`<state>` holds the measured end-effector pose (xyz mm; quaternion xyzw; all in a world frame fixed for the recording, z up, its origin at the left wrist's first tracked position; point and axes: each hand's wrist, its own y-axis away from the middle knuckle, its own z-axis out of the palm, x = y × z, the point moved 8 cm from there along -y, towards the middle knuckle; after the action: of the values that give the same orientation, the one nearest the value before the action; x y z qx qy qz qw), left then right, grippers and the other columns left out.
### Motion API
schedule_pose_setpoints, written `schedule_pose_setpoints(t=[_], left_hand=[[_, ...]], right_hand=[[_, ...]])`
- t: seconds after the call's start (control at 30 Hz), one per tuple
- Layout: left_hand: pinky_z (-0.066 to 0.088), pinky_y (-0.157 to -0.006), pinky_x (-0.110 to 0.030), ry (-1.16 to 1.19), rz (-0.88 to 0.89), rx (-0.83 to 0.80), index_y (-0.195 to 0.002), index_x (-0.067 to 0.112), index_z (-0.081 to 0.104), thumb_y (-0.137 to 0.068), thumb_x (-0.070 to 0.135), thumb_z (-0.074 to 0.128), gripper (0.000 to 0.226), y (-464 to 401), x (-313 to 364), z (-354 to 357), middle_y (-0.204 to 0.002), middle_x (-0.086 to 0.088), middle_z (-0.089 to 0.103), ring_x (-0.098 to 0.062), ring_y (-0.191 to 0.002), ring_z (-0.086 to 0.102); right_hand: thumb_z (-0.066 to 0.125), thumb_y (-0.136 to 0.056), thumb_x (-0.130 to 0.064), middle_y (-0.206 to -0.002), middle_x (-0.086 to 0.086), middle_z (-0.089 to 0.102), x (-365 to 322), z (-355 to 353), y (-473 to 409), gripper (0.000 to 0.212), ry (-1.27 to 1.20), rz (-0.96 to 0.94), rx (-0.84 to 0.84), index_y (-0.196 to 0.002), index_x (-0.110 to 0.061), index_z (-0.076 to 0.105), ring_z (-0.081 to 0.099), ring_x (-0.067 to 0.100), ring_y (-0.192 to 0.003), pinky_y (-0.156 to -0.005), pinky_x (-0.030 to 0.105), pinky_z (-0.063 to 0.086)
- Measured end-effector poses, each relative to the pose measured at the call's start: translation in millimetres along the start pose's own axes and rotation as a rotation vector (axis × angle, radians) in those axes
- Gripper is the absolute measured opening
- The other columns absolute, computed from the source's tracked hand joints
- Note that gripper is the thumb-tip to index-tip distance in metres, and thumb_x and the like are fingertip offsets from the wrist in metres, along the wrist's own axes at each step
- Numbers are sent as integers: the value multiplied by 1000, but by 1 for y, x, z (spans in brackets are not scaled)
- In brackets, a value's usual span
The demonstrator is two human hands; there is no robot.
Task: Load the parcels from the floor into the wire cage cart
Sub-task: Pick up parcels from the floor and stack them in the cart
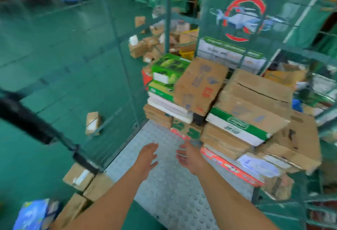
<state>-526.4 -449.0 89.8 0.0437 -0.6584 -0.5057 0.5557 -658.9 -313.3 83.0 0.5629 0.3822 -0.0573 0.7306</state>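
Reaching empty and open over the cart floor point(164, 184), both hands point(148, 156) should turn near-left to the boxes on the floor point(79, 176), lifting one squarely before stacking it against the pile point(228, 105) inside the cage.

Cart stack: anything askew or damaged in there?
Yes. The top brown box sits tilted across the stack, not flat. The large carton at right leans outward, corners crushed. The stack fills only the back of the cart floor. Both hands are empty.
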Motion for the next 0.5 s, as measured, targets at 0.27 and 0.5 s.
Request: schedule_pose_setpoints(t=[0.27, 0.5], left_hand=[[52, -94, -38, 331, -41, 304, -120, 19, 63, -103, 27, 57, 20, 98, -104, -226, -128, -3, 61, -22, -114, 59], [47, -79, -32, 597, -53, 459, -111, 21, 62, -104, 28, 53, 13, 188, -190, -364, -104, 0, 61, -17, -94, 59]], right_hand=[[44, -105, -51, -105, 4, 71, 143, 192, 73, 41, 449, 111, -219, -108, -16, 65, 66, 19, -86, -72, 29, 49], [46, -106, -47, -108, 6, 68, 257, 321, 143, 40, 715, 167, -395, -113, -12, 63, 65, 24, -99, -80, 34, 51]])
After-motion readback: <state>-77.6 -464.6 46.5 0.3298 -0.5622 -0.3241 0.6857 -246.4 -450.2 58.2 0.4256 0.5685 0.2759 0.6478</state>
